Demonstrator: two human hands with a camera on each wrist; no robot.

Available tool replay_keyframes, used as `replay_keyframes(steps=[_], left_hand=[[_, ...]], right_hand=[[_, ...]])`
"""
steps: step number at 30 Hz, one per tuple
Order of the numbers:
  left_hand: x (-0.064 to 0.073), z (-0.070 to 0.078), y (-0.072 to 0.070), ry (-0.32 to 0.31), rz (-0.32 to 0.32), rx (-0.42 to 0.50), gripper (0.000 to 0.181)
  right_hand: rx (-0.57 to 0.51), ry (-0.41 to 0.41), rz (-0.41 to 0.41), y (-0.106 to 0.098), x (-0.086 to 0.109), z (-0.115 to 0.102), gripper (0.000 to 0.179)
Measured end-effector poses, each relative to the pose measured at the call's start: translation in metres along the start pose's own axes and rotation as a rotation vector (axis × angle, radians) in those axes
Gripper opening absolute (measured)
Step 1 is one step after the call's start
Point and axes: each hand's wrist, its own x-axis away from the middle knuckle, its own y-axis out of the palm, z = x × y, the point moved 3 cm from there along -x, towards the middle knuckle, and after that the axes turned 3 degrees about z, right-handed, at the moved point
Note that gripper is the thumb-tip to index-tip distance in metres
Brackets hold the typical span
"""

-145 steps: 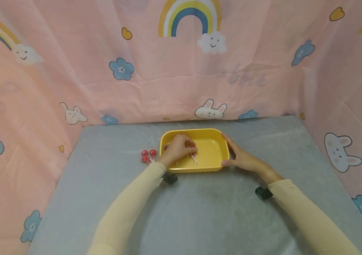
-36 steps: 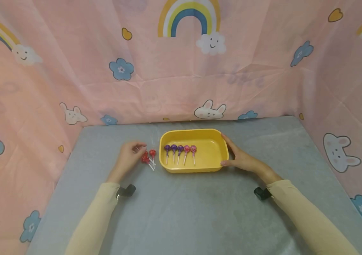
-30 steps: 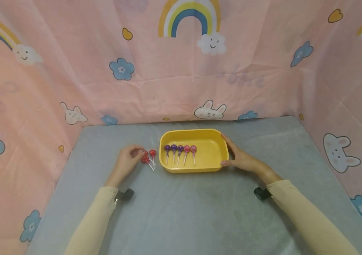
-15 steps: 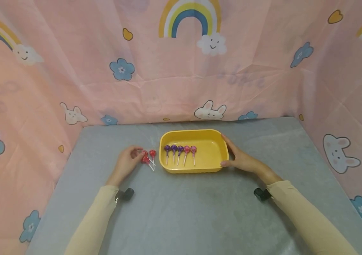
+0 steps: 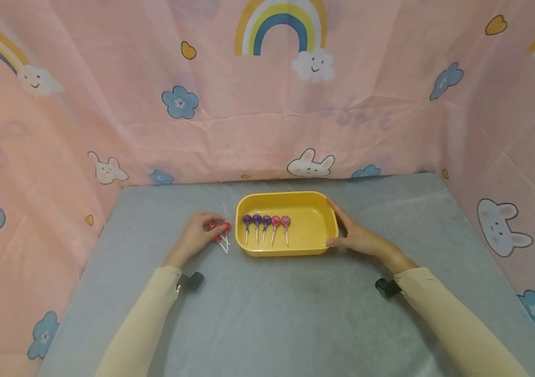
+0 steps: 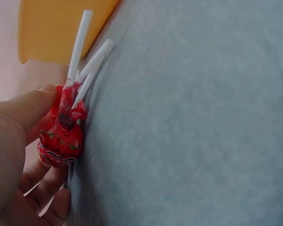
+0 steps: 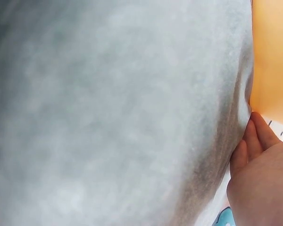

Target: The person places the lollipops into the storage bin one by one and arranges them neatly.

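In the head view my left hand (image 5: 197, 233) is at the small cluster of red-wrapped lollipops (image 6: 61, 141) on the table, left of a yellow plastic box (image 5: 312, 250). Its thumb and a forefinger pinch one red lollipop near the neck of the wrapper, in the left wrist view; its white stick points toward the box. Other white sticks lie close beside it, their heads partly hidden. My right hand (image 5: 359, 235) rests against the box's right end, thumb at the near corner, extended fingers at the far one. Inside the box, purple lollipops (image 5: 257, 218) and pink lollipops (image 5: 286, 220) lie in a row, heads toward the back.
The grey table covering (image 5: 286, 314) spreads under everything. A pink printed curtain (image 5: 230, 131) hangs behind the table and along its sides. Inside the box, bare floor shows to the right of the row.
Earlier my left hand was inside the box with a pink lollipop; it moved left to the red lollipops, then shifted slightly right onto one of them. My right hand has stayed at the box.
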Motion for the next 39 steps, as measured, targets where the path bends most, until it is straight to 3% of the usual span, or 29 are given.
replay_keyframes(steps=[13, 21, 35, 39], left_hand=[[0.001, 0.003, 0.002, -0.036, -0.004, -0.025, 0.034], [0.002, 0.005, 0.001, -0.018, 0.012, -0.023, 0.032], [0.0, 0.023, -0.019, -0.011, 0.054, 0.043, 0.03], [0.0, 0.03, -0.027, -0.037, 0.066, 0.052, 0.032]], right_hand=[[-0.01, -0.011, 0.005, 0.0, 0.001, 0.0, 0.107], [0.0, 0.001, 0.008, -0.001, 0.0, -0.001, 0.107], [0.003, -0.001, 0.009, 0.0, 0.0, 0.0, 0.107], [0.004, -0.005, 0.008, 0.0, -0.001, 0.0, 0.108]])
